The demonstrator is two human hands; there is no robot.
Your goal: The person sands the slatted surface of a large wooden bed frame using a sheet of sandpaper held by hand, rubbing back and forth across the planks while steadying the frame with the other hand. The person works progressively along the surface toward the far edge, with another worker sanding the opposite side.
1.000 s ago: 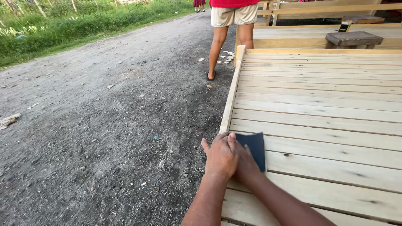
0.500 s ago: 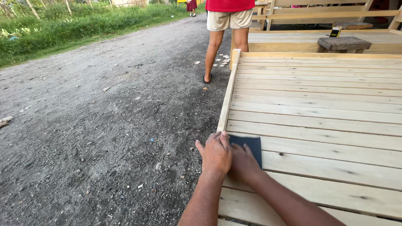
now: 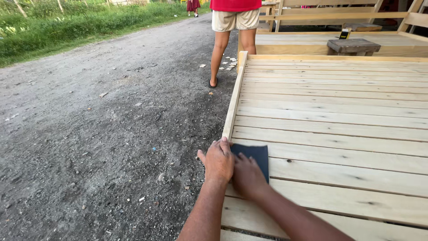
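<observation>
Both hands press flat on a dark sandpaper sheet (image 3: 255, 157) at the wooden slat frame's (image 3: 339, 116) edge: left hand (image 3: 218, 160) and right hand (image 3: 246, 175), fingers together.

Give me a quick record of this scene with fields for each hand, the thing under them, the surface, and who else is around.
left hand: palm down at the slat's left edge, beside the sheet
right hand: pressed flat on the sheet
sheet: dark sandpaper sheet, flat on a slat
surface: pale wooden slatted frame
ground: gravel road
bystander: standing person at the frame's far corner
</observation>
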